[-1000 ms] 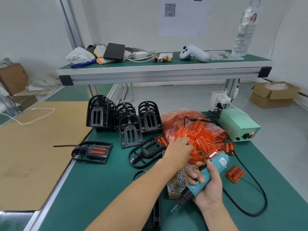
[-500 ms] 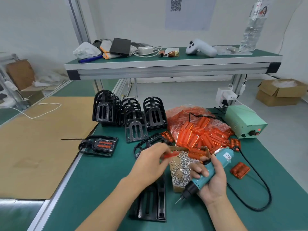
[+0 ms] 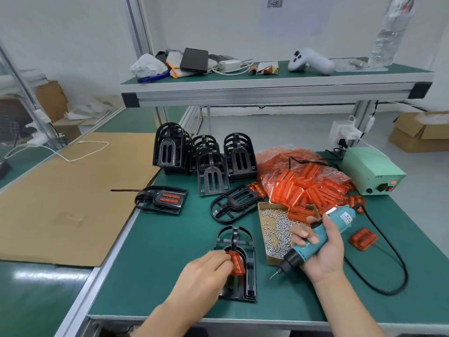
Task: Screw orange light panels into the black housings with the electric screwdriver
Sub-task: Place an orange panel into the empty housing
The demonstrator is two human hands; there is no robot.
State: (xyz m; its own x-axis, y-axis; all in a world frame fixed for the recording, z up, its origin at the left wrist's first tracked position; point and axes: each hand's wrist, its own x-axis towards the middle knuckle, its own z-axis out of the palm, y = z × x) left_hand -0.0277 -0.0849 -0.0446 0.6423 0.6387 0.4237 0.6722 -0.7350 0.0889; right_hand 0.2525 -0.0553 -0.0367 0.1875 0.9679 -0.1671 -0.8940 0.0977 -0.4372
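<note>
Seating of an orange light panel (image 3: 237, 263) is judged to be the step in hand; the panel is pinched at its left edge by the curled fingers of the left hand (image 3: 205, 276) and is held over the slotted middle of a black housing (image 3: 237, 263) that lies flat on the green bench mat (image 3: 155, 259), near the front edge; whether the panel is fully down in its recess cannot be told, as the hand covers part of it; the electric screwdriver (image 3: 315, 242) is gripped round its teal body by the right hand (image 3: 320, 251), bit pointing down and left, clear of the housing and just beside the cardboard tray of screws (image 3: 272, 229); no screw is seen on the bit; for a good result, the panel is best pressed flush and square before any screw is offered, and kept pinned by the left fingers so that it is not dragged round by the driver; the bit is best brought upright over the hole, since a tilted start is likely to cross the thread or crack the plastic; spare panels are heaped in an orange bag (image 3: 303, 181) behind the tray; one finished housing (image 3: 161, 199) with orange inserts lies well apart to the left; empty housings (image 3: 204, 156) are stacked upright behind; the cable (image 3: 388, 271) is best kept clear of the work.
</note>
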